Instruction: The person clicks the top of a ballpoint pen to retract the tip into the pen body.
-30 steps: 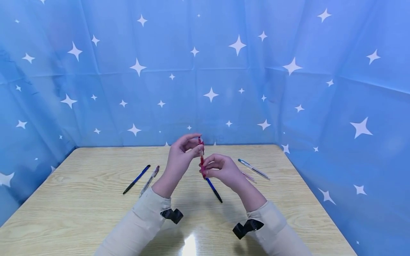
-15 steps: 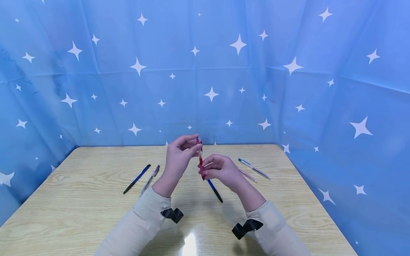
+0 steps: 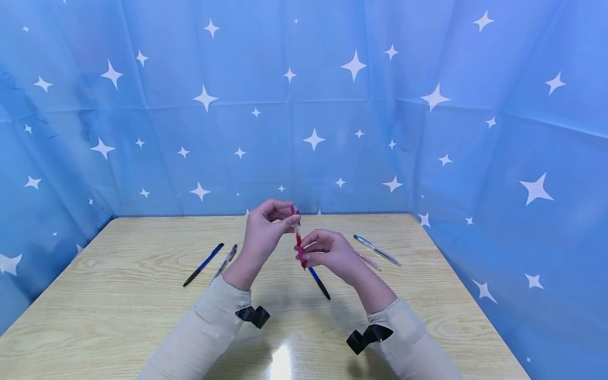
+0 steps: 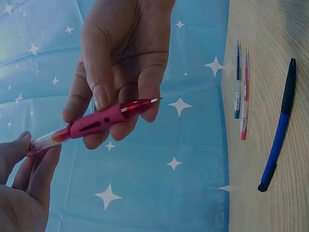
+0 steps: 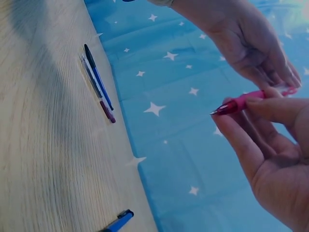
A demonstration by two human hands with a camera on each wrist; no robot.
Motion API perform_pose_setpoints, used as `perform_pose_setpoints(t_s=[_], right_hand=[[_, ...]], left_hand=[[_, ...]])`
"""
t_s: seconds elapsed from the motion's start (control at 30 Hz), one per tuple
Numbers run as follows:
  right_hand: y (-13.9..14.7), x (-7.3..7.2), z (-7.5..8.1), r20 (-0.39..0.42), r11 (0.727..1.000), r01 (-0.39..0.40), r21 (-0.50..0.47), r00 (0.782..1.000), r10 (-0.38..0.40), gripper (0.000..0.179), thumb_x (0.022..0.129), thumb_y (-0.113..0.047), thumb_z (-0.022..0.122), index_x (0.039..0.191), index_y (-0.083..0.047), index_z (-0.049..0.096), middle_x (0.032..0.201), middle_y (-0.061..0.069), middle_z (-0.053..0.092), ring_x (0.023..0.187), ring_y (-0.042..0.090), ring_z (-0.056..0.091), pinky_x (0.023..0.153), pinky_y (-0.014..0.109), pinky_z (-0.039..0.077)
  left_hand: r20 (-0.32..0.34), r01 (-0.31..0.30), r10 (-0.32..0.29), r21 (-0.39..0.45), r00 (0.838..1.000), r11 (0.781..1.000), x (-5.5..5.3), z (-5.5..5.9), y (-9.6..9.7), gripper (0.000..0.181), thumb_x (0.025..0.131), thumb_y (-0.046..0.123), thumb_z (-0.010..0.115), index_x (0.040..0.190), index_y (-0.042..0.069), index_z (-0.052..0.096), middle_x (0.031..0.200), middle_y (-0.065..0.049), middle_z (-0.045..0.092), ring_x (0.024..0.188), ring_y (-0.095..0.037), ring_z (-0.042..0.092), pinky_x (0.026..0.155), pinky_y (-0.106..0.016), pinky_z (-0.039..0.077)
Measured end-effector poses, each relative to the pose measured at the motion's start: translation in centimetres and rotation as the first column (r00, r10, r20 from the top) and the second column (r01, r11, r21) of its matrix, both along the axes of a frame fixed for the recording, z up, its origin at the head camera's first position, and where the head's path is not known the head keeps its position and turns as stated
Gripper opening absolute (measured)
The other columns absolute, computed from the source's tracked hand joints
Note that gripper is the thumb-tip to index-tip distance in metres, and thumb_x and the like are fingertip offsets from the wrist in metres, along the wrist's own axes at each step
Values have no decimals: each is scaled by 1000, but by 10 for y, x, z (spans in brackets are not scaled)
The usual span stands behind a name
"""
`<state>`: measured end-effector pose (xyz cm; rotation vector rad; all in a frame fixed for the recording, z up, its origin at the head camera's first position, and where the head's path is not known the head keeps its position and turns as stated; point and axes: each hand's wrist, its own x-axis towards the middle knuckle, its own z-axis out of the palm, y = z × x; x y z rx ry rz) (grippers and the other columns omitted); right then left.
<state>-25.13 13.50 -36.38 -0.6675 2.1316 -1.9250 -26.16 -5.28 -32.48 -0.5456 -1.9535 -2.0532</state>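
Observation:
A red pen [image 3: 298,237] with a clear barrel and pink grip is held between both hands above the table, nearly upright with its point down. My left hand [image 3: 264,229] pinches its upper part between thumb and fingers, the index finger at the top end. Lower down, my right hand [image 3: 332,256] pinches the pink grip [image 4: 99,120]. In the left wrist view a thin metal tip [image 4: 155,100] sticks out of the red cone. A blue pen [image 3: 319,283] with a black end lies on the table below the hands.
Another blue-and-black pen [image 3: 203,265] and a clear pen with a purple end [image 3: 230,254] lie on the wooden table [image 3: 119,295] at left. To the right are a clear pen with a blue end [image 3: 377,250] and a pink pen [image 3: 368,262]. A starry blue curtain [image 3: 266,132] hangs behind.
The red pen's upper end has shifted slightly left with my left hand, so it leans a little more. Its point sits slightly lower. Both hands keep their hold.

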Motion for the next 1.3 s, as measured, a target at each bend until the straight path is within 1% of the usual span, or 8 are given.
perform_pose_setpoints(t_s=[0.23, 0.5, 0.7, 0.9, 1.03, 1.17, 1.27, 1.3], right_hand=[[7, 0, 2, 34, 999, -42, 20, 999, 42, 20, 91, 3, 66, 110, 1, 63, 109, 22, 68, 100, 31, 67, 81, 44, 56], [17, 0, 5, 16, 995, -82, 59, 997, 81, 20, 91, 1, 65, 112, 2, 63, 112, 28, 65, 99, 31, 67, 78, 46, 57], [29, -5, 0, 1, 988, -67, 140, 998, 68, 19, 93, 2, 63, 111, 0, 64, 109, 22, 67, 98, 30, 67, 77, 44, 57], [41, -13, -9, 34, 969, -59, 239, 998, 52, 19, 92, 2, 64, 110, -2, 65, 107, 18, 67, 98, 39, 65, 76, 46, 57], [50, -20, -18, 45, 952, -58, 300, 998, 46, 22, 92, 1, 65, 113, 0, 65, 105, 17, 66, 97, 42, 65, 75, 47, 57], [60, -25, -28, 41, 932, -31, 361, 999, 17, 26, 91, 3, 65, 117, 1, 65, 110, 23, 64, 91, 34, 68, 69, 42, 59], [66, -28, -34, 34, 910, 4, 414, 999, -19, 28, 89, 6, 65, 117, 4, 66, 126, 25, 57, 85, 26, 69, 65, 39, 59], [67, -29, -35, 31, 899, 15, 437, 999, -32, 29, 88, 6, 66, 117, 4, 66, 126, 25, 57, 83, 24, 68, 64, 38, 59]], left_hand=[[19, 10, -9, -56, 1000, 998, 0, 0, -1, 20, 87, 5, 74, 104, 4, 64, 91, -14, 65, 77, -26, 65, 68, -38, 59], [33, 28, -25, -81, 999, 996, -5, -3, 3, 25, 87, 4, 73, 110, 8, 62, 90, -13, 64, 75, -27, 65, 68, -41, 59], [114, 80, -63, -154, 992, 985, -12, -5, 6, 39, 86, 4, 75, 120, 13, 60, 96, -11, 64, 80, -24, 68, 72, -39, 58], [165, 107, -63, -268, 984, 957, -22, -14, 5, 49, 84, 9, 78, 128, 18, 58, 108, -8, 62, 98, -25, 65, 81, -39, 55], [154, 94, -37, -380, 987, 920, -29, -25, 4, 53, 83, 13, 80, 131, 16, 56, 113, -6, 60, 111, -28, 60, 89, -41, 52], [144, 95, -28, -479, 989, 873, -32, -35, 3, 50, 82, 13, 81, 128, 15, 59, 115, -4, 61, 111, -26, 60, 92, -40, 50], [156, 127, -52, -521, 986, 844, -34, -41, 3, 44, 83, 13, 80, 123, 14, 62, 113, -4, 63, 107, -25, 61, 89, -39, 52], [163, 143, -64, -536, 985, 832, -35, -43, 3, 42, 83, 14, 79, 122, 14, 63, 112, -4, 63, 106, -25, 61, 88, -38, 52]])
